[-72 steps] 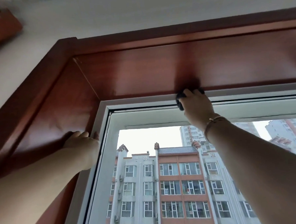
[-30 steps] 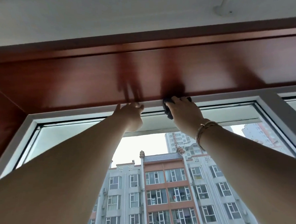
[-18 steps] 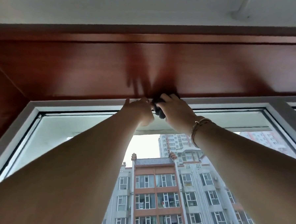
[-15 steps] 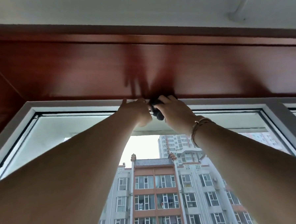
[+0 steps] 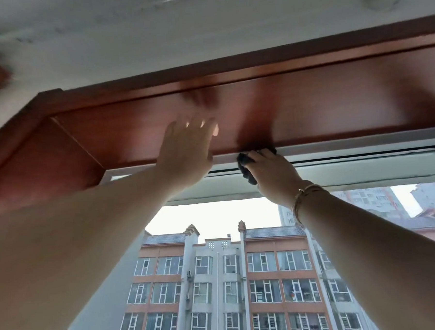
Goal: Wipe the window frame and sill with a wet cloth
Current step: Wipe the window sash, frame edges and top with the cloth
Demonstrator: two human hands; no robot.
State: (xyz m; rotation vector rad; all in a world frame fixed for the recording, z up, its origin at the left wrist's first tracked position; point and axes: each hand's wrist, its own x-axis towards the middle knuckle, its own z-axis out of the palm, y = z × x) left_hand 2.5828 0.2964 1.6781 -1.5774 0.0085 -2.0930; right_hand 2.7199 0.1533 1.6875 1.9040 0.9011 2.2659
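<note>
Dark cloth (image 5: 245, 163) stays gripped; left hand (image 5: 185, 154) moved onto wood

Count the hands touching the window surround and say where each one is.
2. The left hand lies flat, fingers straight, against the red-brown wooden soffit. The right hand presses a dark cloth to the white window frame just below it.

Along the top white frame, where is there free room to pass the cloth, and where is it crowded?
Free: the white frame running right of the dark cloth toward the right corner. Crowded: the middle, where the right hand grips the cloth and the left hand lies flat on the wooden panel.
</note>
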